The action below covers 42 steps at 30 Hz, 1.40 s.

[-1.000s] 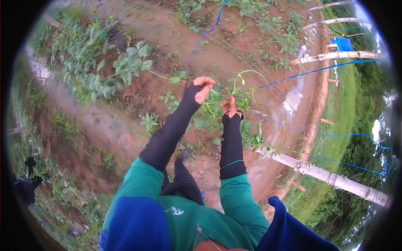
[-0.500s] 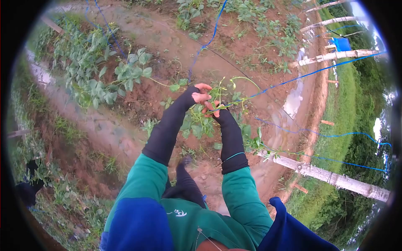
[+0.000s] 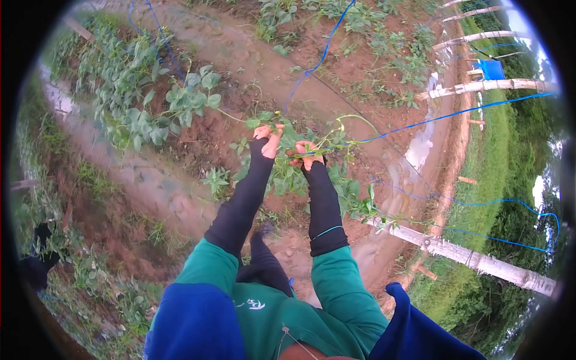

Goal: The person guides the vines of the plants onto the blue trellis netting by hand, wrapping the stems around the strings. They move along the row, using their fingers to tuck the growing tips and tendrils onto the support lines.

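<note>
The person's right hand (image 3: 306,152) is closed around thin stems of the climbing vine (image 3: 289,180), where they meet the taut blue twine (image 3: 420,124). The left hand (image 3: 268,139) is just beside it, fingers bent among the leaves; whether they pinch a shoot cannot be told. The vine is in front of the person, between and below both hands, its leaves hanging over wet reddish soil (image 3: 288,231).

It should handle as light and limp — pliant along the stem, yet easily snapped or bruised at the tender tips. A loose hold on the thicker stem looks safer than one on leaf or tip.

The leaves are broad and thin, the pale stems curl, and the twine looks smooth and cord-like. Black knit-looking sleeves (image 3: 240,207) cover both forearms; a rough whitish wooden pole (image 3: 474,258) slants at the right.
</note>
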Each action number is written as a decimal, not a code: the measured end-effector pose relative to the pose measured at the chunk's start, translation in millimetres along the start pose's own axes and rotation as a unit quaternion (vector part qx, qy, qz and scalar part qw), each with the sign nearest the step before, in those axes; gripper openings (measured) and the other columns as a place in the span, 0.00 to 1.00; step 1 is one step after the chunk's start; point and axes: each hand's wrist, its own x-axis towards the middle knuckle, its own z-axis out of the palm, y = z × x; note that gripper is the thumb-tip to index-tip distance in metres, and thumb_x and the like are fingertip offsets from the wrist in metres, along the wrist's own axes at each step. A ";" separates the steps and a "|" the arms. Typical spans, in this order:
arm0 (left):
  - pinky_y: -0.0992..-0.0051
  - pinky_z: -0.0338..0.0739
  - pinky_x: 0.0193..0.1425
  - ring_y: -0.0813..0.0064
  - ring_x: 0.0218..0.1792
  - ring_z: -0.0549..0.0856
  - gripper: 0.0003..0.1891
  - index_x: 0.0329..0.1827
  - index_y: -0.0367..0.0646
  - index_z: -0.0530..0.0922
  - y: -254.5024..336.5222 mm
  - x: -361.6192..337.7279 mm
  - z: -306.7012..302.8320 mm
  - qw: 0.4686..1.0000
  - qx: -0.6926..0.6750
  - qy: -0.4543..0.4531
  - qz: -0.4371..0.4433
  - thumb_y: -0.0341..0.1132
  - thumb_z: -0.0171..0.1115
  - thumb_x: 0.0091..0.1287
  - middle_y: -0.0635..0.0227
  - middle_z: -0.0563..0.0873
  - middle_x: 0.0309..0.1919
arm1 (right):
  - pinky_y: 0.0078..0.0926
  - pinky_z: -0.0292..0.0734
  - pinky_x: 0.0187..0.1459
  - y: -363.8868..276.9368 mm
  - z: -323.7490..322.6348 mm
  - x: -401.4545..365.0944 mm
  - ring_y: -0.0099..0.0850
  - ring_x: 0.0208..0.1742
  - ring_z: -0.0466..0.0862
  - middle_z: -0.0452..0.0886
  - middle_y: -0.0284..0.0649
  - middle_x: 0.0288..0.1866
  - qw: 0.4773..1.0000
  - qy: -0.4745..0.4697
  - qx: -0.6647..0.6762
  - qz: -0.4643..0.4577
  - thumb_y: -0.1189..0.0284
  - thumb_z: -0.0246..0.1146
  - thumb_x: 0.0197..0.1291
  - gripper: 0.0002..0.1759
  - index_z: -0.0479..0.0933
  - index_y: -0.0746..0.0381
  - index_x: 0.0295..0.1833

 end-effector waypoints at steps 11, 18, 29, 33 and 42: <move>0.84 0.66 0.31 0.86 0.28 0.72 0.09 0.40 0.45 0.70 33.5 4.3 -20.6 0.865 -0.352 -0.110 -0.339 0.36 0.51 0.58 0.73 0.76 0.29 | 0.23 0.76 0.23 0.9 -3.7 -1.1 0.23 0.18 0.73 0.76 0.41 0.29 0.999 0.009 0.050 0.008 0.69 0.59 0.50 0.18 0.64 0.65 0.44; 0.83 0.70 0.31 0.84 0.28 0.74 0.12 0.42 0.42 0.70 49.1 -2.3 -18.2 0.918 -0.278 -0.206 -0.196 0.35 0.55 0.56 0.71 0.75 0.30 | 0.20 0.70 0.15 9.5 -0.2 20.5 0.26 0.18 0.74 0.72 0.39 0.27 0.996 0.073 0.044 0.005 0.74 0.55 0.52 0.17 0.61 0.60 0.48; 0.86 0.63 0.20 0.86 0.17 0.72 0.14 0.32 0.41 0.74 61.4 23.0 -14.1 0.912 -0.173 -0.257 -0.270 0.43 0.59 0.52 0.75 0.75 0.17 | 0.16 0.66 0.26 -8.2 4.0 -7.0 0.20 0.29 0.72 0.73 0.31 0.31 0.991 -0.106 -0.074 -0.022 0.74 0.52 0.53 0.15 0.67 0.61 0.48; 0.86 0.64 0.24 0.87 0.19 0.71 0.13 0.31 0.42 0.75 52.4 12.9 -27.9 0.886 -0.239 -0.257 -0.304 0.43 0.57 0.54 0.75 0.74 0.18 | 0.15 0.69 0.27 -8.2 -1.9 -9.3 0.20 0.30 0.73 0.74 0.33 0.34 0.984 -0.060 -0.155 -0.056 0.72 0.52 0.54 0.16 0.66 0.61 0.50; 0.79 0.69 0.33 0.79 0.29 0.74 0.09 0.32 0.39 0.73 70.8 -22.4 -69.3 0.925 -0.151 -0.319 -0.140 0.36 0.58 0.54 0.69 0.75 0.27 | 0.22 0.66 0.48 16.3 5.7 -63.5 0.26 0.44 0.72 0.72 0.40 0.43 0.949 0.158 -0.062 -0.264 0.84 0.51 0.50 0.15 0.65 0.65 0.46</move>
